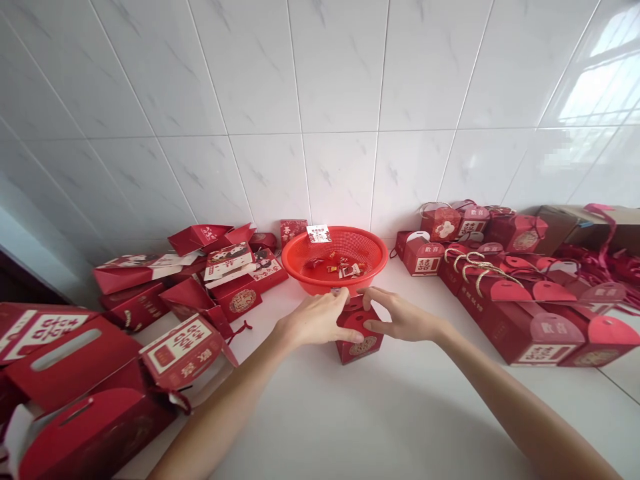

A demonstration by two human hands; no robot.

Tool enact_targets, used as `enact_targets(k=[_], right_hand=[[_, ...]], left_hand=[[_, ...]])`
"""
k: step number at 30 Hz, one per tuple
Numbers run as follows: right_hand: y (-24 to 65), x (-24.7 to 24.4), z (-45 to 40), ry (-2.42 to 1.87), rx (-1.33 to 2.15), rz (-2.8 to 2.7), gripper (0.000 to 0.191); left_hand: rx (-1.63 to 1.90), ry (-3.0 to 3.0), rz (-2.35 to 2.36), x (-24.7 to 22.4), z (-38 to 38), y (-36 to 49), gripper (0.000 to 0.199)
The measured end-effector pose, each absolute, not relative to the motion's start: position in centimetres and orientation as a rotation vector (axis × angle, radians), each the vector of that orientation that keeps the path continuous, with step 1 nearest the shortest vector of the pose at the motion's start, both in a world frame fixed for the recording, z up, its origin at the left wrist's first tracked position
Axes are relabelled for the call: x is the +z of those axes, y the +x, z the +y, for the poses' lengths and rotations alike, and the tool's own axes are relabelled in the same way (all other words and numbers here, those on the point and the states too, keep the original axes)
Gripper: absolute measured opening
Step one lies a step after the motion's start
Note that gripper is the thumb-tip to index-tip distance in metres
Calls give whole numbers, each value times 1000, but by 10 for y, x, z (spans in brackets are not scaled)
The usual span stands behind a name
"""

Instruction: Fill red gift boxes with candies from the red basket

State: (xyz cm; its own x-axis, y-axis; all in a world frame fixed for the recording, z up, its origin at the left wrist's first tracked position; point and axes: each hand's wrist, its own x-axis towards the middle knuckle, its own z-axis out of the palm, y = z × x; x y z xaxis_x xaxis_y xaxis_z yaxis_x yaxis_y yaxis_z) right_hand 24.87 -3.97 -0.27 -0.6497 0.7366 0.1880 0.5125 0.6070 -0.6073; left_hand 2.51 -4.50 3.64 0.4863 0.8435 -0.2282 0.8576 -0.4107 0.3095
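Two bent hands, the left hand [317, 317] and the right hand [403, 313], surround a small red cardboard box [365, 348] before an orange-red plastic basket [306, 283]; they partly hide its top, so whether they grip, I cannot tell.

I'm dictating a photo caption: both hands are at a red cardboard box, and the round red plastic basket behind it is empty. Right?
Not empty: the head view shows wrapped pieces in the round red plastic basket. The left hand and right hand are at the red cardboard box before it.

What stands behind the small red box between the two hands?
Behind the small box stands a red basket with wrapped packets inside; its lower front is partly covered.
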Motion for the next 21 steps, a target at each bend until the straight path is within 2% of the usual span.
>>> enact_targets(k=[7,12,16,21], right_hand=[[243,-11,-37,-963,622,-2428,13],[235,-10,-43,-1040,460,-2432,6],[232,-7,-48,-1051,411,-2475,14],[234,-3,-52,-1001,427,-2530,11]], left_hand=[[-63,2405,1286,32,-37,21,35],[-76,2368,1366,30,-42,27,40],[-39,2371,1415,27,-44,31,45],[10,2349,1359,24,-38,27,32]])
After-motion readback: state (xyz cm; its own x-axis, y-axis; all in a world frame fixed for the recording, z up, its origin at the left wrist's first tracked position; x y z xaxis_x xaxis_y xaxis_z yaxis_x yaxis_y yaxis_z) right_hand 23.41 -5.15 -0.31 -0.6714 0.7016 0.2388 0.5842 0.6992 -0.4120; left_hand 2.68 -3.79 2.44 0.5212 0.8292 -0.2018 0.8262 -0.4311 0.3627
